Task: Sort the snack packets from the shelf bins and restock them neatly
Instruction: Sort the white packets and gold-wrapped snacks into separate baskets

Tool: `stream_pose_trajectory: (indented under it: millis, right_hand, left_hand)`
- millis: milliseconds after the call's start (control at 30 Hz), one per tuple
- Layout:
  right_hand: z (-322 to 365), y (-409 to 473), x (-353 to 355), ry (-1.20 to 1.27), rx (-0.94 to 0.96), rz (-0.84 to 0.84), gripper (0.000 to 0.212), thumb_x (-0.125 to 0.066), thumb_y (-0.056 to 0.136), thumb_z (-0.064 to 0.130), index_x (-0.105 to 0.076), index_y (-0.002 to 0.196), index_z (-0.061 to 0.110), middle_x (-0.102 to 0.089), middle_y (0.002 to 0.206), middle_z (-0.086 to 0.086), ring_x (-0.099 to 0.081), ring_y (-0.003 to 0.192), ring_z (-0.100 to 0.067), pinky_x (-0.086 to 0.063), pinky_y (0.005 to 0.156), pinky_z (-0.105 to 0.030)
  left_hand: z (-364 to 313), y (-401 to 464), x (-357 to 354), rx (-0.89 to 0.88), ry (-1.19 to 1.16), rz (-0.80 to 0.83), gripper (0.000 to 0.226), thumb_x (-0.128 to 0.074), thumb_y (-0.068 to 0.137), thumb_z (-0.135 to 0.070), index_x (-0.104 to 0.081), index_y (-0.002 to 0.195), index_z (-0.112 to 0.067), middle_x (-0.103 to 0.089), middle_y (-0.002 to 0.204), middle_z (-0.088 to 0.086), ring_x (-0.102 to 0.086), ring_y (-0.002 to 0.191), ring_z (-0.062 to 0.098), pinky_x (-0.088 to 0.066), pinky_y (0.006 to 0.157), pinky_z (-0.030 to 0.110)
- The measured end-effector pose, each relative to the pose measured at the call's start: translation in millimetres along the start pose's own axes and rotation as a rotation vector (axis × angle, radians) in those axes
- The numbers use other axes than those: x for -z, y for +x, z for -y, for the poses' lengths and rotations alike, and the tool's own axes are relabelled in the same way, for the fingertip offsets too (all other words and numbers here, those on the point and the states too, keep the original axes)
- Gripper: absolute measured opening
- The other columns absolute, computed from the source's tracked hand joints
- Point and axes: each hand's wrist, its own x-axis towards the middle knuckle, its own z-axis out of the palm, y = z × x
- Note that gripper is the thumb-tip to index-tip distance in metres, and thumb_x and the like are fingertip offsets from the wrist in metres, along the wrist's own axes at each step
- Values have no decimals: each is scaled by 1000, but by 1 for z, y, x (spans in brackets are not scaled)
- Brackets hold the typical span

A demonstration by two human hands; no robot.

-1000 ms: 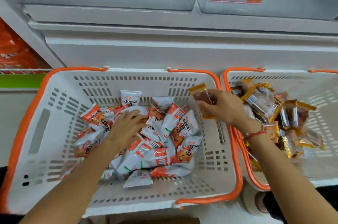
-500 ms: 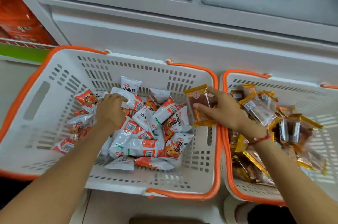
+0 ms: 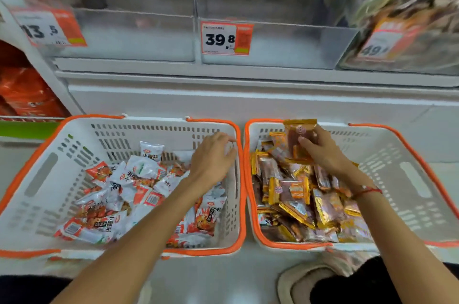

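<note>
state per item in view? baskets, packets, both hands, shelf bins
left basket: holds white-orange packets, loosely piled
right basket: holds gold packets, piled at its left side
gold packet: pinched upright over right basket
right hand: holding it
left hand: open, inside left basket
shelf bin: looks empty

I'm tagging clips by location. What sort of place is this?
Most likely a shop's snack aisle: price tags on clear shelf bins, and two orange-rimmed baskets filled with wrapped snack packets.
</note>
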Motion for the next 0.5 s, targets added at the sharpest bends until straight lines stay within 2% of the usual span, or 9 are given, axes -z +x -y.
stream_pose_trajectory:
  millis: [67,133,200,300,367,433,500]
  right_hand:
    - [-20,-14,11,63,-60,22,27,-46,98,4,-48,121,19,-60,120,-12,-57,114,-31,-46,100,-49]
    - [-41,-35,17,27,-77,65,30,-46,97,-1,-50,121,15,-58,122,-15,-55,116,-31,-45,101,-47]
    - [-51,-50,20,-52,-104,131,28,-53,95,2,-56,121,11,-60,117,-12,-57,110,-29,-46,97,-43]
    - [-49,-41,14,-148,-74,265,20,-66,89,7,-67,104,19,-65,97,-4,-60,96,-21,-48,88,-35]
    - [-42,-24,4,-260,-59,350,24,-72,86,20,-68,110,22,-68,97,2,-63,95,-16,-51,88,-33]
    - [-37,-4,-11,-445,35,300,26,-70,86,33,-69,110,21,-66,93,6,-62,88,-13,-50,79,-32]
    - [-39,13,-29,-456,202,150,22,-65,88,37,-69,104,22,-65,90,7,-58,82,-11,-46,73,-30]
  left_hand:
    - [-13,-1,-22,-54,62,112,53,-48,97,-48,-45,143,-22,-40,149,-2,-33,137,17,-29,110,33]
    - [-17,-4,-41,-91,164,204,65,-49,94,-52,-31,150,-23,-26,157,-2,-22,143,18,-24,113,35]
    - [-14,-9,-53,-104,242,236,69,-52,94,-47,-24,153,-23,-19,160,-2,-15,146,19,-22,115,36]
    - [-10,-9,-57,-81,214,222,71,-54,93,-44,-23,153,-24,-18,160,-3,-14,147,19,-18,117,37]
    - [-9,-7,-58,-82,208,208,72,-56,91,-46,-25,152,-24,-20,159,-4,-16,146,17,-20,117,36]
    - [-8,-3,-60,-74,194,200,74,-60,88,-47,-28,151,-25,-24,157,-6,-19,144,15,-21,116,34]
    - [-7,2,-64,-57,164,168,77,-66,84,-45,-32,149,-22,-29,154,-5,-24,142,15,-23,115,33]
